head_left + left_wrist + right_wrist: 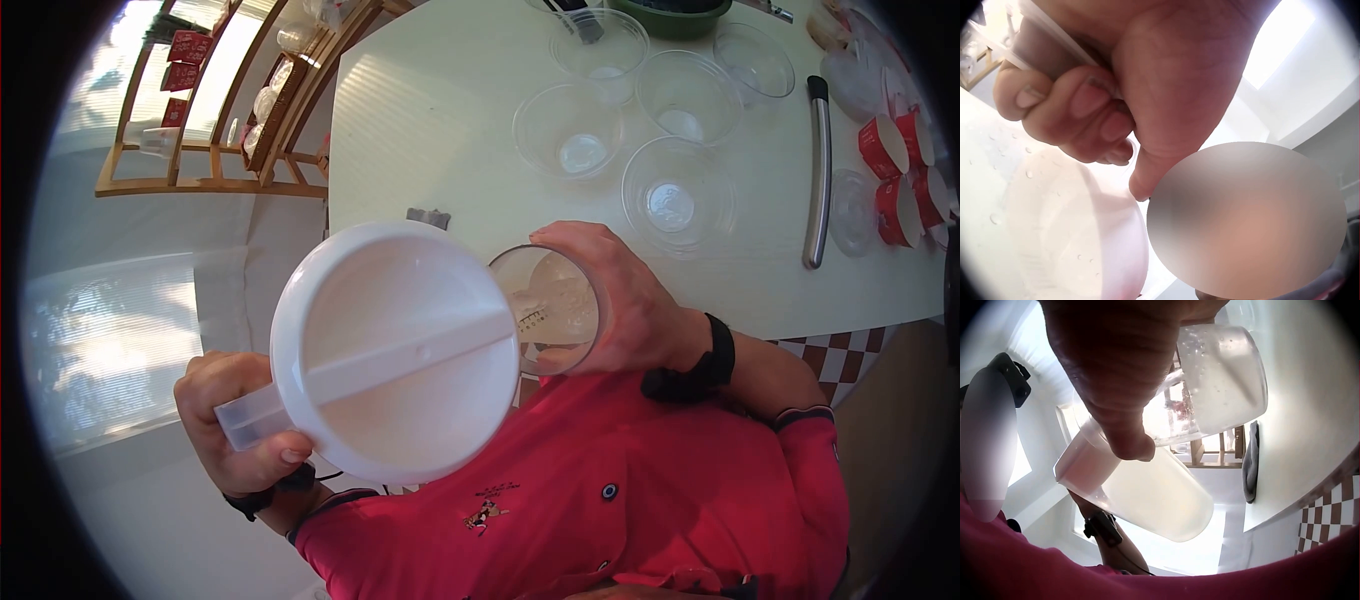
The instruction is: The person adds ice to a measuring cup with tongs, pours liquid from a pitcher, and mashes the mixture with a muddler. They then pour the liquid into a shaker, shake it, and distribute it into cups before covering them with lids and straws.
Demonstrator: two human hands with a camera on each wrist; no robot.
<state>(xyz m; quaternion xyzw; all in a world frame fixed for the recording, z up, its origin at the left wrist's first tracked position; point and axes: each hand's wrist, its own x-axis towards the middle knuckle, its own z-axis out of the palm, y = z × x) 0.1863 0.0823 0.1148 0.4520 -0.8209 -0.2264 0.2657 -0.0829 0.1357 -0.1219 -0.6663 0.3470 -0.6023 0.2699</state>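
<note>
My left hand [240, 415] grips the handle of a clear pitcher with a round white lid [400, 290]. The pitcher leans toward a clear cup [575, 285], and its lid edge overlaps the cup's rim in the head view. Fingers and thumb of my right hand [640, 295] wrap round the cup. In the right wrist view, pale cloudy liquid shows inside the tilted pitcher [1166, 500], and the cup [1229, 381] also holds pale liquid. Curled fingers of the left hand [1085, 112] close round the handle in the left wrist view, beside the pitcher's wet wall [1054, 219].
Several clear plastic bowls [680, 235] stand on the pale table beyond my hands. A metal rod with a black end [820, 180], red paper cups [885, 150] and a green bowl [665, 22] lie farther out. A small grey cloth [428, 217] sits near the left edge, by a wooden rack [215, 187].
</note>
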